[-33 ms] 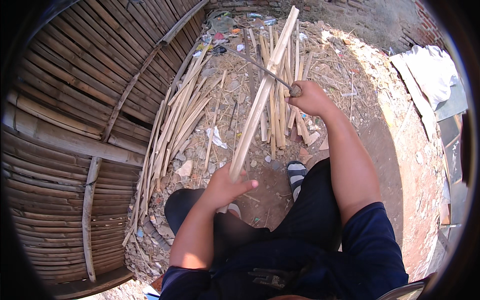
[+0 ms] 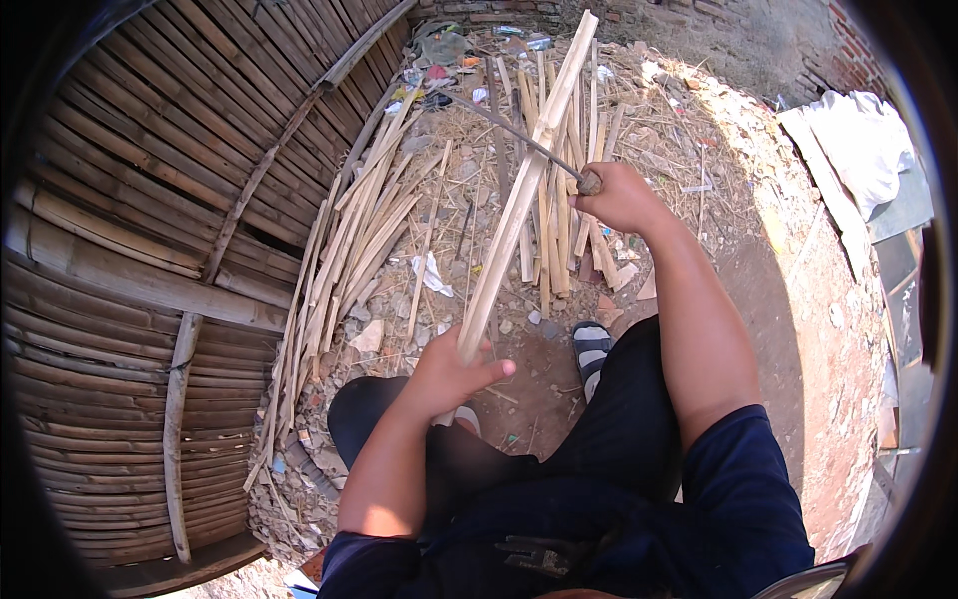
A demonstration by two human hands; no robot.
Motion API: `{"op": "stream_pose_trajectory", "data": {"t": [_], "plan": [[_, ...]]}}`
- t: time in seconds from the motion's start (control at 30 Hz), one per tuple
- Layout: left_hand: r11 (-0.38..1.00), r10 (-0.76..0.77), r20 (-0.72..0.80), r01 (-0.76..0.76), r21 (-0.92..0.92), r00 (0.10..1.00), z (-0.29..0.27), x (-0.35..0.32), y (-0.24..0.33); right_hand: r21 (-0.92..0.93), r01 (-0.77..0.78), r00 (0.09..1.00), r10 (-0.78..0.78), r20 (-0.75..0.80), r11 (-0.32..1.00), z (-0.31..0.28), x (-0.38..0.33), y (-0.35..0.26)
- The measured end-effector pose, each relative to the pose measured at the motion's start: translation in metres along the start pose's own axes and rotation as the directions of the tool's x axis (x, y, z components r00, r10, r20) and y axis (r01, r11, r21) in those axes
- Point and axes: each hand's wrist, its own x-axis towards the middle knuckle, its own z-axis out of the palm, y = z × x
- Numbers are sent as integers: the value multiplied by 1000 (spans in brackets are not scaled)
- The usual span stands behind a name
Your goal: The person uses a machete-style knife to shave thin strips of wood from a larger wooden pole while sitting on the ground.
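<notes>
A long split bamboo strip (image 2: 514, 215) slants up and away from me, its pale inner face showing. My left hand (image 2: 449, 376) grips its near end, thumb stretched out to the right and the other fingers partly hidden. My right hand (image 2: 621, 197) is closed round the stubby handle of a long, thin-bladed knife (image 2: 514, 132). That blade runs up to the left and crosses the strip about a third of the way down from its far end. How deep the edge sits in the bamboo, if at all, I cannot tell.
Cut strips lie in a left pile (image 2: 364, 215) and a middle pile (image 2: 552, 245) on rubble-strewn ground. A slatted bamboo wall (image 2: 130, 250) rises at left, a masonry wall (image 2: 679, 45) behind. A white sack (image 2: 858, 145) and boards lie at right. My sandalled foot (image 2: 592, 349) is below the middle pile.
</notes>
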Motion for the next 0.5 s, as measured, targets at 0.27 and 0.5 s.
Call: {"op": "stream_pose_trajectory", "data": {"t": [0.27, 0.5], "plan": [[1000, -12, -21, 12, -16, 1000, 3, -3, 6, -91, 359, 868, -297, 398, 929, 12, -23, -48], [1000, 18, -17, -18, 6, 1000, 1, -2, 2, -21, 277, 939, -266, 218, 961, 19, -3, -17]]}}
